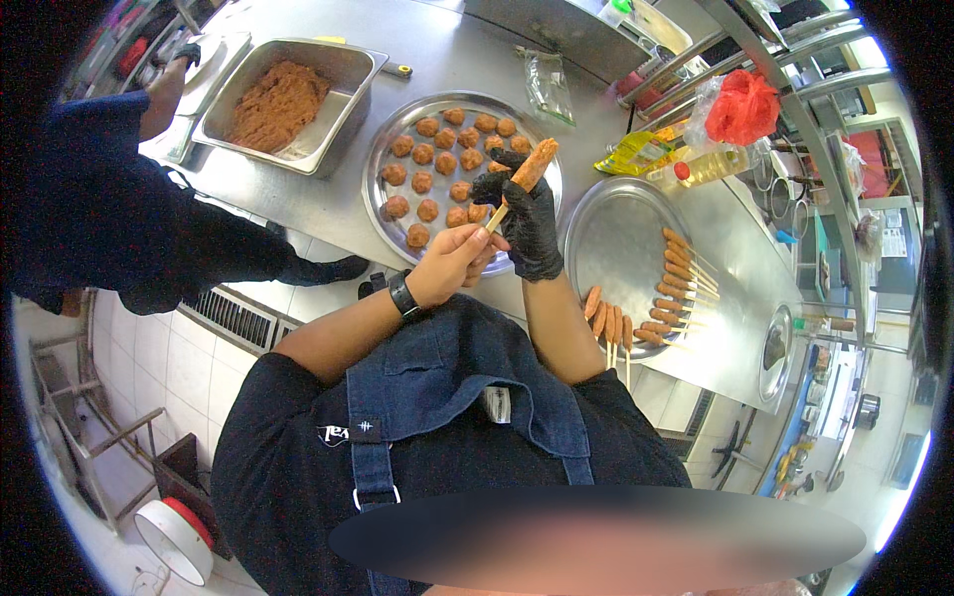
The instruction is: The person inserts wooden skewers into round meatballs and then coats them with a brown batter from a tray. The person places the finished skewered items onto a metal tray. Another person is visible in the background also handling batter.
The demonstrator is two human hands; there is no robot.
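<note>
While my bare left hand (pixel 452 263) pinches the lower end of a wooden skewer (pixel 496 216), my black-gloved right hand (pixel 525 221) wraps around the upper part of it, where a log of minced meat (pixel 534 165) is pressed onto the stick. So both sets of fingers are closed on the same skewer, which I hold tilted up and away from me, above the near rim of the round steel tray of meatballs (pixel 397 124). My gloved hand and the skewer hide a few of the meatballs (pixel 425 182) at the right side of that tray.

Just right of my hands lies a second round steel tray (pixel 611 223), with finished meat skewers (pixel 679 268) lined along its right edge and another small bunch (pixel 608 323) at its near edge, sticks pointing towards me. Beyond the meatball tray, on the steel counter (pixel 447 50), stands a deep rectangular pan of raw mince (pixel 278 99). A crumpled clear bag (pixel 547 84) lies further back. To the right stand a bottle of oil (pixel 708 167), a yellow packet (pixel 636 151) and a red plastic bag (pixel 743 107), near a wire rack (pixel 795 60). A pot lid (pixel 777 350) rests at the counter's right end.

Another person in dark sleeves (pixel 99 189) stands at the left, one hand (pixel 164 84) by the counter's far corner.
</note>
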